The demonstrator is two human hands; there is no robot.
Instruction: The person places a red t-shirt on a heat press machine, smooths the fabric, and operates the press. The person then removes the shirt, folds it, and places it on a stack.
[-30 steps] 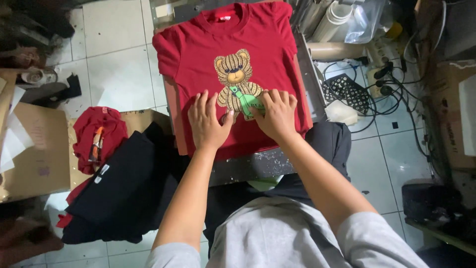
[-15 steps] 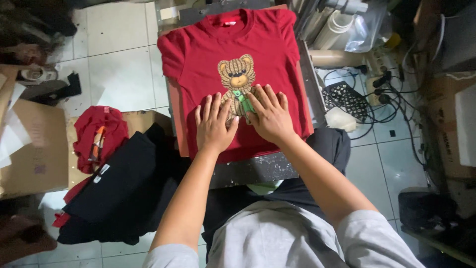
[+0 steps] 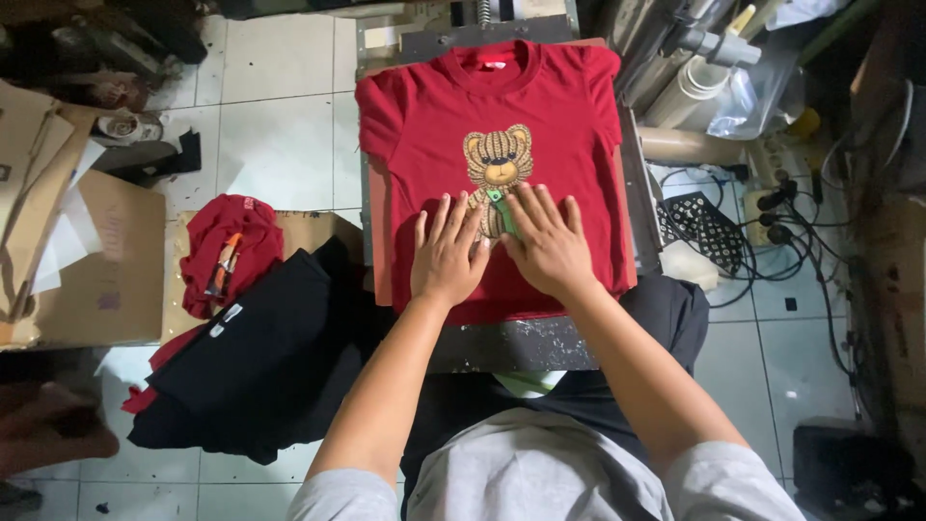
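Observation:
A red t-shirt (image 3: pixel 569 125) lies flat, face up, on a press platen (image 3: pixel 502 342) in front of me. A brown teddy bear print (image 3: pixel 498 159) sits in the middle of its chest. My left hand (image 3: pixel 448 253) rests palm down on the shirt just below and left of the bear, fingers spread. My right hand (image 3: pixel 546 241) lies palm down beside it, over the bear's lower right part. A small green piece (image 3: pixel 500 208) shows between the two hands. Neither hand grips anything.
A stack of black garments (image 3: pixel 260 357) lies on the floor at my left, with a crumpled red garment (image 3: pixel 227 251) on cardboard (image 3: pixel 106 270) behind it. Rolls, a black power strip (image 3: pixel 699 227) and cables crowd the right side. White floor tiles show at upper left.
Both hands have slid down the shirt toward me, uncovering the bear's head and chest. The shirt stays flat on the platen.

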